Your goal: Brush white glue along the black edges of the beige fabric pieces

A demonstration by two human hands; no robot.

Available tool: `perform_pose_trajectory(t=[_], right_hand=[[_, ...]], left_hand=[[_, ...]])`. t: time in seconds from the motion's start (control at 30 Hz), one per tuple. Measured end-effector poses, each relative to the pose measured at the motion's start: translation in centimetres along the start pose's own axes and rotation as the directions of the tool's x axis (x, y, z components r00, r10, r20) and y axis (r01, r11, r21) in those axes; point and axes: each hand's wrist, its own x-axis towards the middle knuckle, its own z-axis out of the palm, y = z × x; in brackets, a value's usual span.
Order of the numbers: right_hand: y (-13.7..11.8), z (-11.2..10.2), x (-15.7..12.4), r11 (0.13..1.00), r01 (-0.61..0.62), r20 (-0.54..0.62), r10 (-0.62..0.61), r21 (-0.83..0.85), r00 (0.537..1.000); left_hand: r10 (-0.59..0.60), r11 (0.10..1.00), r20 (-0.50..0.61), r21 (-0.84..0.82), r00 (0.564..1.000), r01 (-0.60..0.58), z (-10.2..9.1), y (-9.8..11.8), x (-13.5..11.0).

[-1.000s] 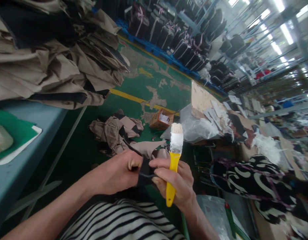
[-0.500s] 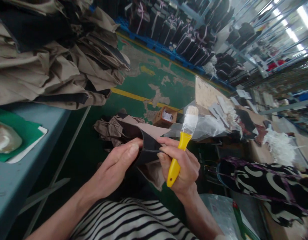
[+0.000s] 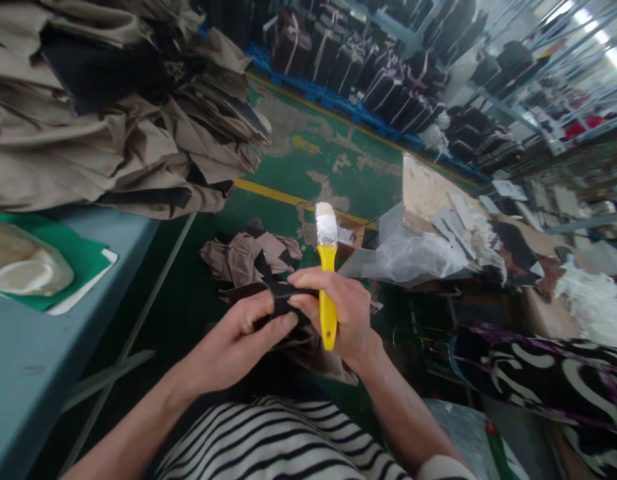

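In front of my striped shirt, both hands grip a piece of black material (image 3: 282,293), which looks like leather or fabric. My left hand (image 3: 255,327) pinches its left side between thumb and fingers. With thumb and forefinger, my right hand (image 3: 338,307) pinches the right side. A paintbrush (image 3: 328,260) with a yellow handle and white-coated bristles is also tucked in my right hand, its bristles pointing up and away from me. Beige-lined parts of the piece hang below my hands, partly hidden by them.
A blue-grey table (image 3: 83,320) on the left bears a heap of beige and black pieces (image 3: 113,133) and a plastic container (image 3: 35,267) on a green sheet. Crumpled beige pieces (image 3: 248,253) lie on the floor. Cardboard and clear plastic sheeting (image 3: 413,247) are at right.
The brush has swung left and now stands nearly upright. My hands have folded the black piece closer together, so less of its beige side shows.
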Motion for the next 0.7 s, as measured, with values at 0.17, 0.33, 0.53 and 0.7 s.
perform_pose_trajectory(t=[0.17,0.33,0.53,0.7], right_hand=[[0.2,-0.2,0.2,0.997,-0.078,-0.217,0.072,-0.018,0.973],[-0.1,-0.2,0.2,0.996,-0.087,-0.273,0.086,0.007,0.958],[-0.5,0.4,0.0,0.996,0.054,-0.235,-0.037,0.068,0.971],[-0.4,0.6,-0.5,0.999,0.025,-0.229,-0.017,0.033,0.973]], left_hand=[[0.127,0.949,-0.263,0.313,0.956,-0.04,1.3,-0.9,-0.9],[0.088,0.974,-0.269,0.223,0.959,-0.026,1.8,-0.3,-1.6],[0.098,0.98,-0.106,0.186,0.989,-0.078,2.9,0.1,-1.8],[0.198,0.922,-0.151,0.365,0.968,-0.132,4.2,-1.2,-3.1]])
